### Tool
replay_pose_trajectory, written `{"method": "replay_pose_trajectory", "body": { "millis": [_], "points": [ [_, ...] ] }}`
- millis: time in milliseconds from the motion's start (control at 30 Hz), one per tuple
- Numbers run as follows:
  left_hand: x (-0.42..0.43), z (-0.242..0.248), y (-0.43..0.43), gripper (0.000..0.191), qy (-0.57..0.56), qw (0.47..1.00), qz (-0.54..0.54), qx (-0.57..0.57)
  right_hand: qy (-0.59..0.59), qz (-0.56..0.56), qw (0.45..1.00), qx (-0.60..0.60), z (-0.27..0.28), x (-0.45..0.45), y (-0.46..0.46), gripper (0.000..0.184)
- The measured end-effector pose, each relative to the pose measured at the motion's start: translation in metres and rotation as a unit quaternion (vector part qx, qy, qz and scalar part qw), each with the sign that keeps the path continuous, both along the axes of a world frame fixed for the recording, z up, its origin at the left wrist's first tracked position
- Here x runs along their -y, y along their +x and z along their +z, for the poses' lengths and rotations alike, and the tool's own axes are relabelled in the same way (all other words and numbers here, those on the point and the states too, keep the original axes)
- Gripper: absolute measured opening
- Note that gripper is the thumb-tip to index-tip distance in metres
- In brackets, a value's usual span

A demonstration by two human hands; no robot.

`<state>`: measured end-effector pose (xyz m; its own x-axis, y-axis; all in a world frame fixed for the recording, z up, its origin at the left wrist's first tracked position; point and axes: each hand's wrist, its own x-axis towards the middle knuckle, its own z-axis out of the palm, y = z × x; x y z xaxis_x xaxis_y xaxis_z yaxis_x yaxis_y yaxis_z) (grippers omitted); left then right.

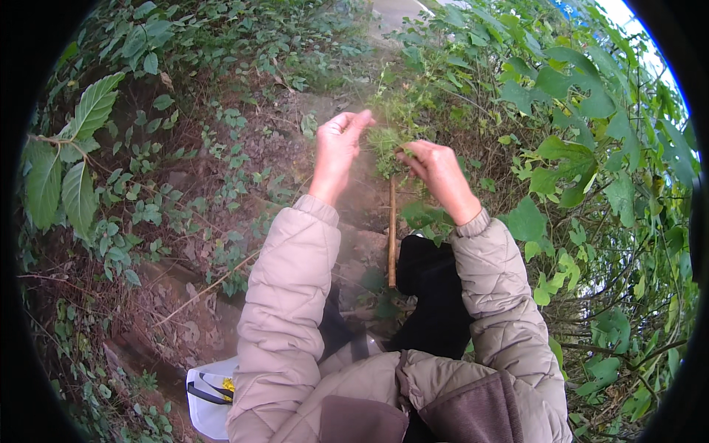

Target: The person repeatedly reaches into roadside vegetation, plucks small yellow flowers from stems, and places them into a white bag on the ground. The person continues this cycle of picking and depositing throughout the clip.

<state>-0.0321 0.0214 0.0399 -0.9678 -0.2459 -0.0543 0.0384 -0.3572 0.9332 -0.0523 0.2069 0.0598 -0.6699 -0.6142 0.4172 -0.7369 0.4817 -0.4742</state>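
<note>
Fine-leaved green plants (385,141) stand between my two hands. My right hand (440,169) pinches some of the greenery between thumb and fingers. Left of the plants, my left hand (338,147) is raised with thumb and fingertips pressed together; whether a thin stem is between them is too blurred to tell. Below the plants a straight wooden stick (392,238) reaches towards my legs, its far end hidden by the leaves.
A white bag (207,418) with black handles and yellow flowers (227,387) sits at lower left, partly behind my sleeve. Broad-leaved shrubs (565,160) crowd the right. A leafy branch (55,141) juts in at left. Earthen, stony ground (354,238) lies before me; pavement (390,14) shows beyond.
</note>
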Motion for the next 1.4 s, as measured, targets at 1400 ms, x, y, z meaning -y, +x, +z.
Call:
{"method": "replay_pose_trajectory", "body": {
  "millis": [1400],
  "points": [
    [0.16,-0.031,0.104,0.008,0.619,0.779,0.099,0.01,0.404,-0.401,0.728,0.381,-0.14,-0.373,-0.017,0.037]
  ]
}}
